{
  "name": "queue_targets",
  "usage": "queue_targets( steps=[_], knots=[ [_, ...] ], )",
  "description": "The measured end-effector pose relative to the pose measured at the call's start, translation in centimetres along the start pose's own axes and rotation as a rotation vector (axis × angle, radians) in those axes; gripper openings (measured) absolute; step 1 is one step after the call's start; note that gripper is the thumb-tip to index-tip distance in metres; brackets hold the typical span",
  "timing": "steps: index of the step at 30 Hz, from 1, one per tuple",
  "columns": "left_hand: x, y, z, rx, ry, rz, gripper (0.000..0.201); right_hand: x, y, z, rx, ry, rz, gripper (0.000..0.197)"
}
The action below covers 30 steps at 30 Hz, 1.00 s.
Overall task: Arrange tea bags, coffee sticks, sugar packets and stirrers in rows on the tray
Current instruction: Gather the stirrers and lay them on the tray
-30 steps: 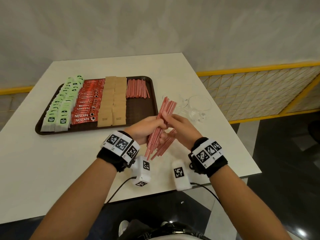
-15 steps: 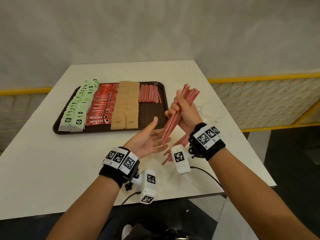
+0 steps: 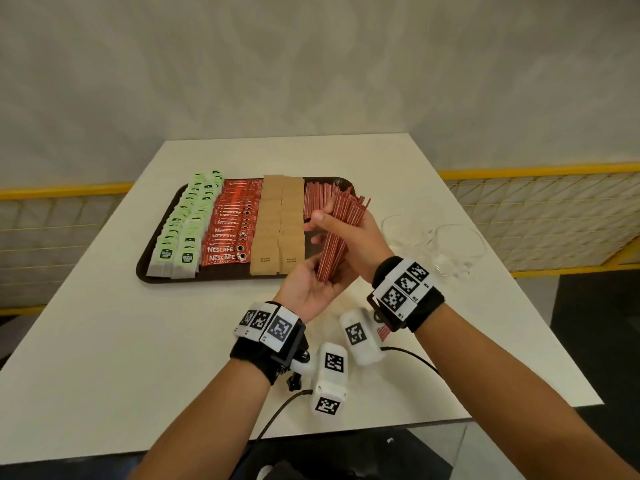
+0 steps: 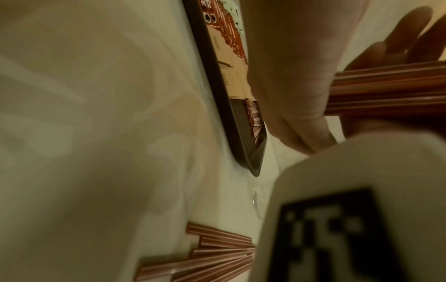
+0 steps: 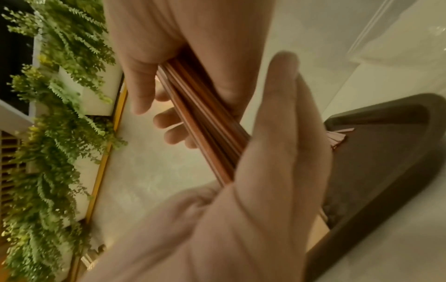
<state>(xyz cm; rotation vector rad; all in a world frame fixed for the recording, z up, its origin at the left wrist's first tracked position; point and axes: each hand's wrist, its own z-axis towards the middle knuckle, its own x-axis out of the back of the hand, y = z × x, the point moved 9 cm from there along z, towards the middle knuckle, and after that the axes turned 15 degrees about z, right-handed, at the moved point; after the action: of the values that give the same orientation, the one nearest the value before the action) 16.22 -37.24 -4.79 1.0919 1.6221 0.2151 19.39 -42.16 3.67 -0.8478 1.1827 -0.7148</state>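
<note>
A dark brown tray (image 3: 142,271) holds rows of green tea bags (image 3: 183,233), red coffee sticks (image 3: 228,233), brown sugar packets (image 3: 280,230) and, at its far right end, red stirrers (image 3: 317,199). My right hand (image 3: 363,244) grips a thick bundle of red stirrers (image 3: 341,230) almost upright over the tray's near right corner. Under it my left hand (image 3: 311,292) lies palm up with straight fingers, and the bundle's lower ends stand on the palm. The right wrist view shows the bundle (image 5: 205,124) meeting the left hand (image 5: 265,171). More loose stirrers (image 4: 217,257) lie on the table.
Clear glass cups (image 3: 453,247) stand on the white table (image 3: 104,341) right of my hands. The table's right edge is close beyond them, with a yellow railing (image 3: 536,168) behind. The tray (image 5: 386,171) has bare floor in front of its stirrer row.
Both hands gripped the bundle a second ago. My left hand then let go and opened. The right hand has since carried the bundle toward the tray and set its ends on the left palm.
</note>
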Motion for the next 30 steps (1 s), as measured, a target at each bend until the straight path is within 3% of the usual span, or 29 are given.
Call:
queue_targets(
  steps=[2, 5, 7, 12, 17, 22, 27, 30],
  knots=[
    [0.8, 0.5, 0.2, -0.006, 0.023, -0.012, 0.034, -0.6, -0.6, 0.5, 0.061, -0.006, 0.013, 0.021],
    [1.3, 1.3, 0.0, -0.014, 0.048, -0.009, 0.036, -1.4, -1.8, 1.1, 0.210, 0.009, -0.076, 0.050],
    [1.5, 1.6, -0.2, -0.010, 0.059, -0.008, 0.036, -1.9, -2.1, 1.6, 0.284, 0.025, -0.127, 0.055],
    [2.3, 2.2, 0.0, 0.023, 0.076, -0.027, 0.033, -1.8, -1.6, 3.1, 0.350, 0.121, -0.194, 0.026],
    [2.7, 3.5, 0.2, 0.018, 0.057, -0.056, 0.035, -2.5, -2.3, 3.6, 0.468, 0.161, -0.221, 0.056],
    [3.0, 4.0, 0.8, 0.035, 0.065, -0.075, 0.035, -2.3, -1.5, 4.9, 0.485, 0.187, -0.340, 0.018],
    [3.5, 4.0, 1.4, 0.093, 0.114, -0.048, 0.038, -1.9, -0.9, 5.7, 0.447, 0.213, -0.260, 0.025],
    [3.6, 4.0, 1.5, 0.127, 0.157, -0.026, 0.038, -1.7, -0.7, 6.1, 0.439, 0.225, -0.231, 0.019]
  ],
)
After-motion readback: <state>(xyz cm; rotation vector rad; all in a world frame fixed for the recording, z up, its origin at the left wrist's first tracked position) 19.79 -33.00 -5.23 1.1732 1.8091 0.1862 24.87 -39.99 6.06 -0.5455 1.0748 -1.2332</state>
